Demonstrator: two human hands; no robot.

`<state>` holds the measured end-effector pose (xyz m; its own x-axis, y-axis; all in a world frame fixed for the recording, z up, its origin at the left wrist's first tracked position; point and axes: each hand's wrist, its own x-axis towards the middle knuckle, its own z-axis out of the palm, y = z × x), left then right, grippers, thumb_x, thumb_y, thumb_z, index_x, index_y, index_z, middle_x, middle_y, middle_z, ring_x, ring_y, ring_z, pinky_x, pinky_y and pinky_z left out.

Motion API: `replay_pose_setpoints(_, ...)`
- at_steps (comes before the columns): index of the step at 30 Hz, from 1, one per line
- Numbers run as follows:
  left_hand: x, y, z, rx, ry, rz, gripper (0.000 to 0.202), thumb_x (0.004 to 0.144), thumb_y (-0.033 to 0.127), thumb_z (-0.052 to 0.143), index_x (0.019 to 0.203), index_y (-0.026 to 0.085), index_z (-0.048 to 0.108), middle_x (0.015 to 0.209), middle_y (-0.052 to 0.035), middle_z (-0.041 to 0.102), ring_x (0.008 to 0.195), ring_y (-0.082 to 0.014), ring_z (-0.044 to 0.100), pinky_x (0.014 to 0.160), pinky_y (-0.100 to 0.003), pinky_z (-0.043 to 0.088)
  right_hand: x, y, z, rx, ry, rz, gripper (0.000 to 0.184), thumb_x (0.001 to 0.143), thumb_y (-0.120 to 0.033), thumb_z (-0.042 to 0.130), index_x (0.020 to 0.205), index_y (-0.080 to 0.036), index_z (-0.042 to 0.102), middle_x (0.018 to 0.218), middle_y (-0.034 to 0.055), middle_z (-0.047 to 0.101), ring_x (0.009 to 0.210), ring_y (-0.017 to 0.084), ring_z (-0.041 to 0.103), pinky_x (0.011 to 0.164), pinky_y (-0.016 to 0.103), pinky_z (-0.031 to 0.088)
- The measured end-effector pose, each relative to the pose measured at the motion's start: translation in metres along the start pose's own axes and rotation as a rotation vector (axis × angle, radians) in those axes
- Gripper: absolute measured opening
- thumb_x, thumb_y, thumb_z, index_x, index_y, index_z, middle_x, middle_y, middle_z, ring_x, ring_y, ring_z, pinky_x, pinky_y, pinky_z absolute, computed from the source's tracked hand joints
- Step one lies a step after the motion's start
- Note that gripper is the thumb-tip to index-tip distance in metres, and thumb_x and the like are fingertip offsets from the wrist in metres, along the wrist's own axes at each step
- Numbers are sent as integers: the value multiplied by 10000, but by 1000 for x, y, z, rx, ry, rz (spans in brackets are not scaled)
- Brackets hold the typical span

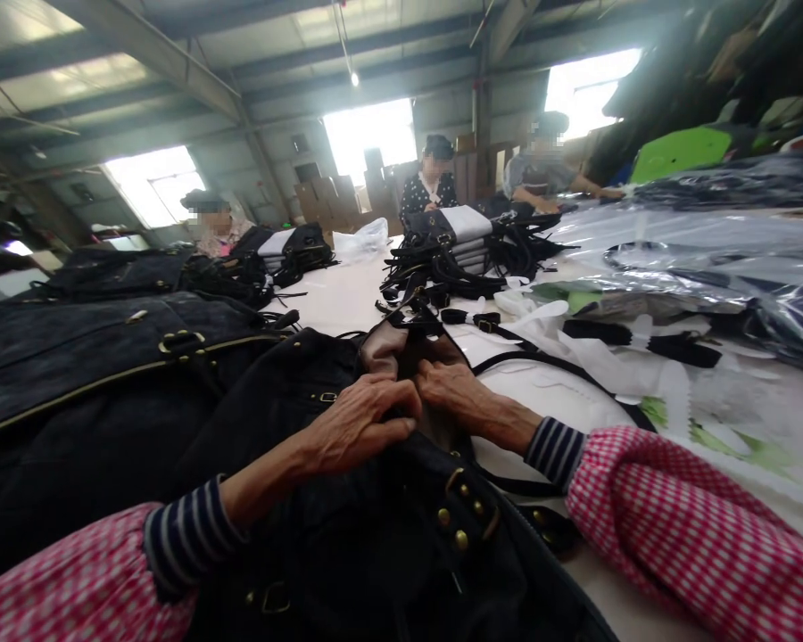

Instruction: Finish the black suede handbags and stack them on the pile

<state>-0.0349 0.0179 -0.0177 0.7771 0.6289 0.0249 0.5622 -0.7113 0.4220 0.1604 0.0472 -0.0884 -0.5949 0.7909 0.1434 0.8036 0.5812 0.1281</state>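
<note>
A black handbag with brass studs and buckles lies in front of me on the white table. My left hand is closed, its fingers gripping the bag's upper edge by the opening. My right hand is closed too, pinching the same edge right beside the left; the fingertips nearly touch. The bag's brownish lining shows just beyond my fingers. A thin black strap curves away from the bag to the right.
A pile of black bags fills the left. Loose black straps lie mid-table, stacked bags behind them. Clear plastic bags and white paper cover the right. Three people sit at the far end.
</note>
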Motion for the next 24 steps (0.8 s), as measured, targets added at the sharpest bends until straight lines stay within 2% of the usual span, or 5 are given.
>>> replay_pose_setpoints(4,3,4,5,-118,81,-171,131,937,317,535,931,226,628,896,32,641,848,-163,587,751,-285,397,-1,2,2,6,1,26,262,977,-76,404,1087,-80,642,1078,193,651,922,282,683,701,340,532)
replay_pose_setpoints(12,9,14,34,163,245,-271,131,904,205,529,1002,230,612,1019,-8,689,1023,-205,623,943,-338,394,-1,9,3,249,32,155,242,911,-106,496,1107,-115,638,1055,166,701,966,296,688,788,361,503)
replay_pose_setpoints(15,14,14,30,126,233,-351,237,839,174,575,1063,242,612,1044,1,713,993,-194,656,882,-308,428,-2,12,1,324,70,166,214,880,-88,506,1035,-147,640,1020,132,719,978,277,685,777,334,481)
replay_pose_setpoints(18,24,13,24,170,173,-433,312,819,189,590,1117,263,650,1028,-2,734,1003,-217,669,832,-308,430,-7,15,1,436,119,129,242,827,-59,548,1017,-199,602,967,30,713,933,190,677,752,254,453)
replay_pose_setpoints(24,38,4,38,298,88,-349,253,872,243,530,1021,283,730,1042,3,732,1006,-210,663,823,-292,418,-26,17,4,972,196,38,388,699,-40,659,995,-223,486,737,-81,547,667,113,564,573,191,377)
